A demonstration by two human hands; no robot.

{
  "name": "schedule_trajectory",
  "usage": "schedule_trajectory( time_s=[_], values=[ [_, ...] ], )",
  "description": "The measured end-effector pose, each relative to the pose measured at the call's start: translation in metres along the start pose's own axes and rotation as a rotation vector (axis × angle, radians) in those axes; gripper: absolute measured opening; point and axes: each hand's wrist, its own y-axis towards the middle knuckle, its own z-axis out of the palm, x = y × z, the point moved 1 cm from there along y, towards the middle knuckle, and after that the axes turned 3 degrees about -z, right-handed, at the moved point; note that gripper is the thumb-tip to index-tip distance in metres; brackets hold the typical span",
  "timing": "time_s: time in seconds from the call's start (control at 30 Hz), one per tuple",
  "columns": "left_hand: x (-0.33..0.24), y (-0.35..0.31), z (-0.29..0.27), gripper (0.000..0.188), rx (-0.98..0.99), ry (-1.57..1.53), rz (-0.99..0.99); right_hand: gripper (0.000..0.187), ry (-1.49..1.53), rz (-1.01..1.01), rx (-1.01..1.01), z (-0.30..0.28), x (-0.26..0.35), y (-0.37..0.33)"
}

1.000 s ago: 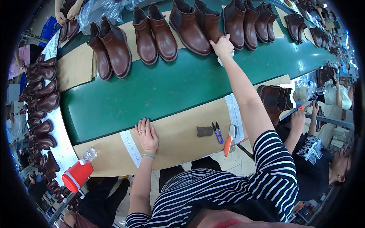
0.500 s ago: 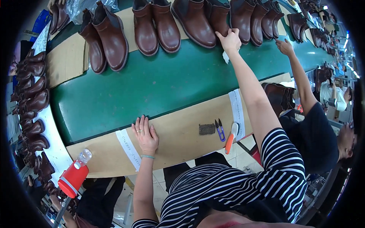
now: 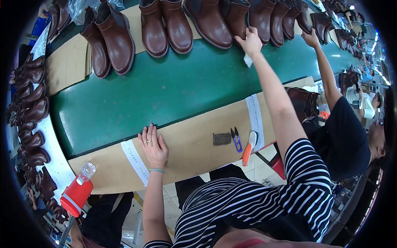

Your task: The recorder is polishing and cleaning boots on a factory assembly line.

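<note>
Brown, smooth leather with a soft sheen covers the boot [image 3: 236, 21], its toe end right at the fingertips of my right hand [image 3: 251, 44]; whether they grip it, I cannot tell. Crumpled white cloth [image 3: 248, 60] pokes out beneath them. My left hand [image 3: 154, 150] lies flat, fingers slightly apart, on matte tan board [image 3: 188, 153].

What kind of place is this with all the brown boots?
Probably a shoe factory or workshop: rows of brown boots line a long green work surface, snips lie on a brown sheet, and a co-worker reaches across.
</note>
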Motion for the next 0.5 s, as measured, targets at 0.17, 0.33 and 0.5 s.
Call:
schedule_trajectory(
  time_s=[0.17,0.33,0.5],
  values=[
    [0.002,-0.006,0.001,0.036,0.016,0.003,-0.015,0.070,0.058,-0.274,0.119,-0.022,-0.048,-0.013],
    [0.002,-0.006,-0.001,0.036,0.034,0.014,-0.010,0.082,0.178,0.013,0.043,-0.018,-0.047,-0.045],
    [-0.002,-0.001,0.001,0.035,0.003,0.010,-0.005,0.092,0.337,0.173,-0.057,0.000,-0.046,-0.028]
  ],
)
